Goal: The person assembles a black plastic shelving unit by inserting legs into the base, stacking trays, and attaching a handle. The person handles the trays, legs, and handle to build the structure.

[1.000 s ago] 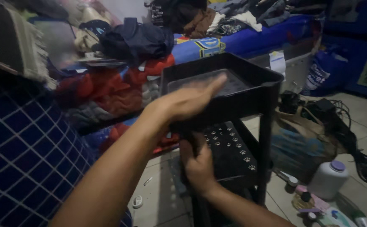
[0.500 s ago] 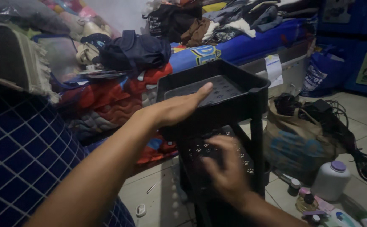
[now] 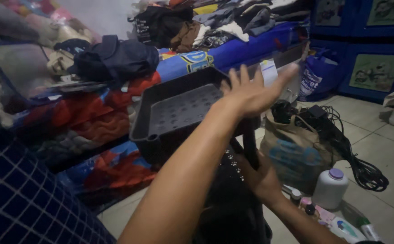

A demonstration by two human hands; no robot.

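A black plastic rack stands in front of me, its perforated top tray tilted toward the left. My left hand is raised at the tray's far right rim with its fingers spread and nothing in it. Lower down, my right hand wraps around the rack's black upright post beside the dotted lower shelf. Much of the lower shelf is hidden by my left forearm.
A brown bag holding black cables sits on the tiled floor to the right, with a white bottle and small bottles near it. Piled clothes lie behind the rack. Blue cabinets stand at the far right.
My left hand has slid rightward across the top tray to its far rim. My right hand has left the lower shelf and taken the post. The tray now leans to the left.
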